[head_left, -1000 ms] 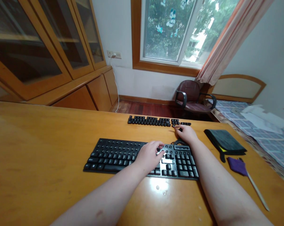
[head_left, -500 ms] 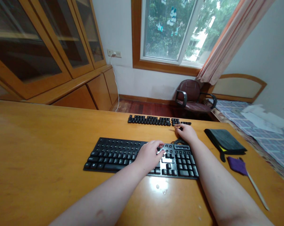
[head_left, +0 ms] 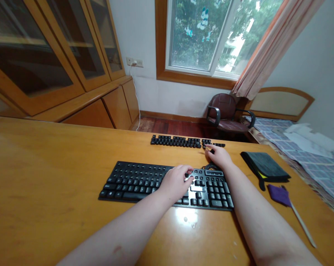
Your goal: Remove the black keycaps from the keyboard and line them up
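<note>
A black keyboard [head_left: 145, 184] lies across the desk, with keycaps missing from its upper rows, where bare stems show. My left hand [head_left: 176, 183] rests on its middle, thumb and fingers apart and curved, holding nothing. Beyond the keyboard, rows of loose black keycaps [head_left: 175, 141] line the desk's far edge. My right hand [head_left: 217, 154] reaches over to the right end of these rows. Its fingertips are pinched at a small dark keycap [head_left: 204, 146], partly hidden by the fingers.
A coiled cable [head_left: 210, 167] sits behind the keyboard. To the right lie a dark folded cloth pouch [head_left: 266, 166], a purple cloth [head_left: 279, 195] and a thin pale stick [head_left: 302, 224]. Past the wooden desk [head_left: 58, 159] stand a chair [head_left: 225, 111] and a bed.
My right fingertips have shifted slightly to the left and away from me, onto the keycap at the row's end. My left hand and the keyboard stay in place.
</note>
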The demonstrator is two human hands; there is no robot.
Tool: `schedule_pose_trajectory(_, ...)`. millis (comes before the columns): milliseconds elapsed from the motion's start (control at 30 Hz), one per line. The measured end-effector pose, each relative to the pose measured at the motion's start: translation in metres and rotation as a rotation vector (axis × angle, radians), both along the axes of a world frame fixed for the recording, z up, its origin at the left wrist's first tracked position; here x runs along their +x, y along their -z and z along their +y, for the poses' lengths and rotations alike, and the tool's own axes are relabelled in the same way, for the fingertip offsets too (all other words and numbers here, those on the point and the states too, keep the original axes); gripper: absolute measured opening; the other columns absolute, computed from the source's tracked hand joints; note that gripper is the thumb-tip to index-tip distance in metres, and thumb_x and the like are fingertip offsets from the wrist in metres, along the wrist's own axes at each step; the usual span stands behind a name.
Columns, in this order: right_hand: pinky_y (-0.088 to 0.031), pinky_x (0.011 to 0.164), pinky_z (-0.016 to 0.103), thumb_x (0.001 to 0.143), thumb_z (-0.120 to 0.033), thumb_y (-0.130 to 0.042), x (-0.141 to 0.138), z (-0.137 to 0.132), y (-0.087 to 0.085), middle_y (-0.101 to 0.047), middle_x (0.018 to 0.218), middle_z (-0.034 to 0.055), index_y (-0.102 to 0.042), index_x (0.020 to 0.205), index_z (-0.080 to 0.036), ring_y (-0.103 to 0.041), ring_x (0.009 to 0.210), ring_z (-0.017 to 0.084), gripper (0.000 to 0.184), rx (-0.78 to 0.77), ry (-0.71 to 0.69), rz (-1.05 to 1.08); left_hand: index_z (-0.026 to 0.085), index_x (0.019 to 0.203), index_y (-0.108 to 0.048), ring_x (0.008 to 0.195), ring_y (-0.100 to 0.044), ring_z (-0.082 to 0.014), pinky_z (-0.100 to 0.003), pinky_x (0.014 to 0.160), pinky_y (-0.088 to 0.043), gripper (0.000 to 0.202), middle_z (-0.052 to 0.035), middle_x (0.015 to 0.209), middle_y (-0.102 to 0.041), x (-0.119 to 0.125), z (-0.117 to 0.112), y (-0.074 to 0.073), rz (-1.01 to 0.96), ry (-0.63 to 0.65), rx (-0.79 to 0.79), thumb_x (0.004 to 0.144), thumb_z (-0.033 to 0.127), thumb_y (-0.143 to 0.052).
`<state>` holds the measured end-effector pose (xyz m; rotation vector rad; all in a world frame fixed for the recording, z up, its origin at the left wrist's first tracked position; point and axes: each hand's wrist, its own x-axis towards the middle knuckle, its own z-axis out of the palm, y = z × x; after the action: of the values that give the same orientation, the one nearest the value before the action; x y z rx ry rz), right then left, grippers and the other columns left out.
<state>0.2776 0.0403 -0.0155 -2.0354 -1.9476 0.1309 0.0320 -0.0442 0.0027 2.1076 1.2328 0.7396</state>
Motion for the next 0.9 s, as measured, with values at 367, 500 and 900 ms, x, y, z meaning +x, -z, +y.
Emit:
schedule_pose_trajectory(367, -0.047, 0.077, 0.032, 0.081, -0.041, -0.048, 0.001, 0.000, 0.000, -0.067, 0.104, 0.0062, -0.062, 0.114, -0.028, -0.061, 0.094, 0.024, 0.038, 0.002, 0.000, 0.018, 0.021, 0.099, -0.060, 0.087, -0.058, -0.0179, -0.029, 0.077, -0.044, 0.022, -0.0023, 0.096, -0.065, -0.001, 0.000, -0.001, 0.009, 0.014, 0.000, 0.078, 0.024, -0.055)
schedule_pose_trajectory(500, -0.046, 0.075, 0.031, 0.081, -0.041, -0.048, 0.000, 0.000, 0.000, -0.069, 0.099, 0.0062, -0.061, 0.114, -0.027, -0.062, 0.090, 0.023, 0.038, 0.006, 0.010, 0.023, 0.021, 0.099, -0.060, 0.087, -0.058, -0.0185, -0.030, 0.078, -0.044, 0.022, -0.0027, 0.096, -0.065, -0.001, -0.001, -0.003, 0.035, 0.024, -0.007, 0.077, 0.024, -0.056)
schedule_pose_trajectory(900, -0.045, 0.068, 0.030, 0.083, -0.040, -0.041, 0.002, -0.003, -0.011, -0.065, 0.079, 0.0060, -0.061, 0.096, -0.017, -0.058, 0.072, 0.019, 0.032, 0.234, 0.002, 0.353, 0.020, 0.097, -0.061, 0.091, -0.057, -0.0231, -0.034, 0.081, -0.042, 0.037, -0.0051, 0.094, -0.064, 0.000, -0.003, 0.000, 0.124, 0.029, 0.082, 0.069, 0.043, -0.067)
